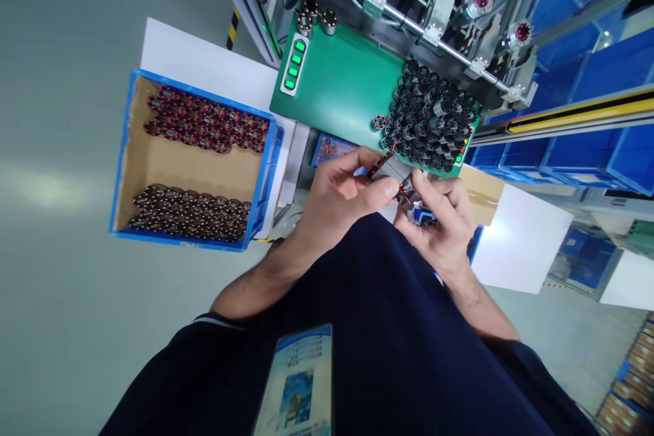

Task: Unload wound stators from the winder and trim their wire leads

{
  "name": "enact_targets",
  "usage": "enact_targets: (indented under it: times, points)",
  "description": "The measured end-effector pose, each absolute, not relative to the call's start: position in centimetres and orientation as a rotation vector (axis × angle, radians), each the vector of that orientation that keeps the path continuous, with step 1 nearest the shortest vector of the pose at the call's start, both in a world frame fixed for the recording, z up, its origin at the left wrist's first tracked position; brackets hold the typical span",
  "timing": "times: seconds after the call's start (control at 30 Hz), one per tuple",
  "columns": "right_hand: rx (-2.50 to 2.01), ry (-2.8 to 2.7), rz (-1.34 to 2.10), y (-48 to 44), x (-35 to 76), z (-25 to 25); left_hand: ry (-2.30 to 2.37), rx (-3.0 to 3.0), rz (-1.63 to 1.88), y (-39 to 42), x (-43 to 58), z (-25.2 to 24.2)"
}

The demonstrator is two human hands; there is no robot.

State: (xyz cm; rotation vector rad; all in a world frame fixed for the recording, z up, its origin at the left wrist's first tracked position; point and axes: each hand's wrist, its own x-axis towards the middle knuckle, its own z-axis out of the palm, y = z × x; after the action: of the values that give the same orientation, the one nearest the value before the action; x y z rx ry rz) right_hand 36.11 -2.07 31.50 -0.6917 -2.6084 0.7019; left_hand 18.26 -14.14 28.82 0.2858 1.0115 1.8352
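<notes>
Between my two hands, just over the near edge of the green work mat [347,75], is a grey motor stator [396,169] with black and dark red windings along its sides. My left hand [345,194] is closed, with thumb and fingers gripping its left side. At its right end, the thumb and index finger of my right hand [439,218] pinch it near some thin red wires [405,192]. My fingers hide part of it. A dense pile of black ring-shaped parts [429,116] lies just beyond, and one loose red-wound stator [379,123] sits at its left.
To the left, a blue bin [118,170] holds red-wound stators and copper-wound ones in two groups. A machine with a metal rail [409,17] and stators on spindles spans the back. Several copper-wound stators [330,22] stand near a green-lit counter panel [295,63]. Blue bins [577,153] are at right.
</notes>
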Motion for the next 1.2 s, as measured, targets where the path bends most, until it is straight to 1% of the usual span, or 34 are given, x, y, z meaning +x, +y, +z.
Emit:
enact_targets:
  times: [0.2, 0.33, 0.43, 0.6, 0.67, 0.73, 0.8, 0.93, 1.2]
  points:
    - [-0.750, -2.604, 0.720, -2.8, 35.8, 31.9, 1.034, 0.256, 1.818, -14.7, 18.2, 28.8]
    - [-0.683, -2.585, 0.864, -2.4, 35.9, 30.9, 0.998, 0.205, 1.838, -14.9, 18.7, 27.5]
    - [-0.706, -2.613, 1.059, -1.5, 36.0, 27.9, 1.157, 0.167, 1.864, -14.5, 19.5, 23.7]
    - [-0.952, -2.746, 1.338, -0.4, 36.5, 21.7, 1.581, -0.082, 1.792, -15.4, 19.0, 12.6]
    - [-1.013, -2.789, 1.360, -0.4, 37.0, 20.4, 1.890, -0.107, 1.673, -18.0, 16.9, 8.7]
    - [-1.036, -2.800, 1.338, -0.4, 37.7, 19.9, 2.267, -0.054, 1.485, -21.7, 13.9, 6.1]
    - [-1.053, -2.801, 1.291, -0.4, 38.2, 19.8, 2.469, -0.040, 1.355, -25.5, 10.6, 4.6]
    - [-1.111, -2.837, 1.202, -0.3, 38.4, 19.9, 2.512, -0.102, 1.270, -29.6, 5.9, 2.7]
    - [-1.158, -2.927, 1.099, -0.2, 37.8, 20.2, 2.356, -0.056, 1.439, -27.5, 4.0, -1.2]
